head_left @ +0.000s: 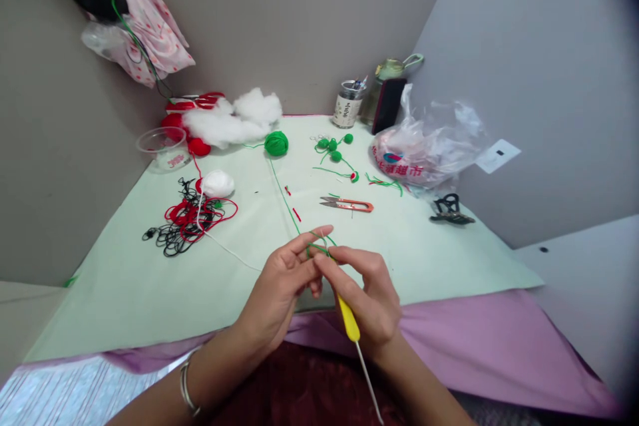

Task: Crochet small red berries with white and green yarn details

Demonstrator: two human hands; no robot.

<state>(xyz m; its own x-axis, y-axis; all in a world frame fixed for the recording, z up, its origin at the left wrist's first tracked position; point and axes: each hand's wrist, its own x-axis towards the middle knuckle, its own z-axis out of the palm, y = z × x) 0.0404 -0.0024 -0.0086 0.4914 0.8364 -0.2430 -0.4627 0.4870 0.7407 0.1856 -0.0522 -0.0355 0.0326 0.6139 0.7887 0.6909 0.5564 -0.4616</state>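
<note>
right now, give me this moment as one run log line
left hand: grips green yarn | right hand: grips yellow hook | green ball: on table | snips: lying beyond hands

A silvery bangle (186, 383) with doubled bands circles the left wrist. Dark red clothing (299, 389) covers the lap.

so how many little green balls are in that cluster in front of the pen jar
4 that I can make out: right ball, left ball, middle ball and near ball. Another could be hidden where they bunch together.
</note>
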